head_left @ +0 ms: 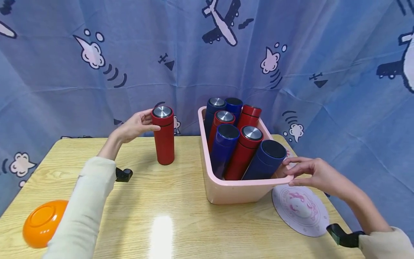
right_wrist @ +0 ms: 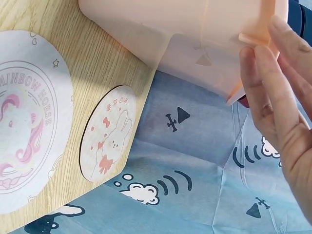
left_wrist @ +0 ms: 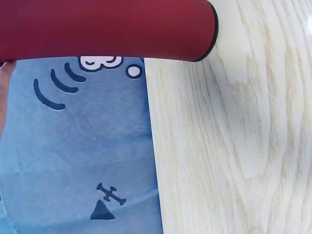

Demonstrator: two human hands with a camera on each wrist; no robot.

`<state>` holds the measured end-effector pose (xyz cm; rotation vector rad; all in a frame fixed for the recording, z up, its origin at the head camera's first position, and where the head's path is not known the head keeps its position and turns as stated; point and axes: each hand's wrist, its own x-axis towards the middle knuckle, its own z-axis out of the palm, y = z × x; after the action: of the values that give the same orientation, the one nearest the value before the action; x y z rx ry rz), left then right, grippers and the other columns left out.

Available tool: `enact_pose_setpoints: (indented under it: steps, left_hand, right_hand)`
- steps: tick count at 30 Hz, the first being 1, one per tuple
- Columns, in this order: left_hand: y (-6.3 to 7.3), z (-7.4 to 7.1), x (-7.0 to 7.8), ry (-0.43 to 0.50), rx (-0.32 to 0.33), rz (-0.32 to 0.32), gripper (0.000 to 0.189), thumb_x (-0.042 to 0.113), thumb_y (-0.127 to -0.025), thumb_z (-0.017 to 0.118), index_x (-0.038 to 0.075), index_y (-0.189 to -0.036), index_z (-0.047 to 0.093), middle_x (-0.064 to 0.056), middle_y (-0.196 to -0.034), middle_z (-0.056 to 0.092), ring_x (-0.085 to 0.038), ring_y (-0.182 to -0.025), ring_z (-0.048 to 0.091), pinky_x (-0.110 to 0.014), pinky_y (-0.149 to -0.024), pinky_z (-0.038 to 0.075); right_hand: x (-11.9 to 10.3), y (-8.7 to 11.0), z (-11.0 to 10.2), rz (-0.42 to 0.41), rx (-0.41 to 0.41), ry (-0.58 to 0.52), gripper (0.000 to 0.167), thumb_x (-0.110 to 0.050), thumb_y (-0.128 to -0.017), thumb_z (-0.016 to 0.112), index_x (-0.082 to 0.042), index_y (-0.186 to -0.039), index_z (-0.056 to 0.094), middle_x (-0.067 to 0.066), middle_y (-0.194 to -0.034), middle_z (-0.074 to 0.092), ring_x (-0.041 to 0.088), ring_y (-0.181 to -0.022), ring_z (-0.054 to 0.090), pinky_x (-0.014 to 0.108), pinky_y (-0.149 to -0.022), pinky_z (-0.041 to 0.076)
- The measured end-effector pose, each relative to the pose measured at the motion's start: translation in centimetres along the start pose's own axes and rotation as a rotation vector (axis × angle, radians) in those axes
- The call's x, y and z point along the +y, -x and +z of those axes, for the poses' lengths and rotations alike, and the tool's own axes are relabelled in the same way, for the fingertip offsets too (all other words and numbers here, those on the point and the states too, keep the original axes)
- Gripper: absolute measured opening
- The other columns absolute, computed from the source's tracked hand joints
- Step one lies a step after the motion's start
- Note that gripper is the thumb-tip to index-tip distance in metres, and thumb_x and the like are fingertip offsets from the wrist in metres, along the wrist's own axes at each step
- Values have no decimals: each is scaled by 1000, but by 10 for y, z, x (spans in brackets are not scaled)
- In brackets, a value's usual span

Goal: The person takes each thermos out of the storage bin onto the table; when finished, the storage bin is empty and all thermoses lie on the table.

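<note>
My left hand [head_left: 134, 126] grips a red thermos flask [head_left: 165, 144] by its upper part, below the silver-topped lid. The flask is upright over the far part of the table; whether its base touches the wood I cannot tell. In the left wrist view its red body [left_wrist: 107, 29] crosses the top. On the right, my right hand [head_left: 315, 174] pinches the rim of a pink bin [head_left: 239, 192] at its near right corner. Several red flasks [head_left: 244, 154] and blue flasks [head_left: 224, 147] stand inside, some leaning. The right wrist view shows the fingers [right_wrist: 280, 92] at the rim.
An orange bowl [head_left: 45, 223] lies upside down at the table's left. Right of the bin is a round mat with a pink horse print [head_left: 300, 210]; a rabbit-print round mat [right_wrist: 108, 134] lies behind it. A blue patterned curtain [head_left: 139, 54] hangs behind the wooden table [head_left: 184, 223].
</note>
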<state>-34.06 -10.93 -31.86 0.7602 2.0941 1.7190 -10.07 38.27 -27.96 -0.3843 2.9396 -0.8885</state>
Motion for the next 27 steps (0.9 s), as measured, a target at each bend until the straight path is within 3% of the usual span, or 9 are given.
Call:
enact_pose_setpoints:
  steps: [4, 12, 16, 22, 27]
  left_hand:
    - [-3, -1, -2, -10, -21, 26, 71, -3, -91, 60, 1, -151, 21, -23, -145, 39, -32, -135, 38, -38, -105, 40]
    - [-15, -4, -7, -1, -68, 70, 68, -5, -93, 56, -2, -150, 20, -24, -143, 41, -20, -127, 47, -27, -102, 43]
    - [-24, -3, -7, 8, -85, 75, 69, -4, -94, 55, -2, -151, 16, -23, -144, 39, -20, -128, 44, -27, -103, 41]
    - [-32, -2, -3, 60, -144, 49, 70, -4, -94, 54, 2, -152, 14, -21, -148, 34, -24, -134, 37, -34, -108, 36]
    - [-32, -5, -1, 71, -152, -20, 71, -5, -92, 57, 5, -152, 19, -19, -148, 36, -24, -133, 39, -36, -107, 38]
  right_hand:
    - [2, 0, 1, -15, 5, -16, 22, -12, -76, 80, -9, -98, 76, 19, -123, 60, -20, -109, 36, 18, -73, 53]
    - [3, 1, 2, -4, 9, -29, 23, -15, -76, 80, -10, -99, 76, 17, -123, 61, -20, -108, 37, 20, -74, 54]
    - [5, 3, 2, -3, 23, -57, 24, -13, -76, 81, -8, -99, 76, 18, -122, 60, -19, -106, 41, 20, -73, 54]
    - [7, 5, 2, -7, 46, -78, 24, -12, -75, 81, -7, -98, 76, 18, -120, 61, -19, -106, 42, 19, -73, 54]
    - [7, 5, 2, -13, 41, -109, 24, -10, -76, 80, -5, -99, 75, 16, -120, 62, -17, -106, 45, 20, -72, 55]
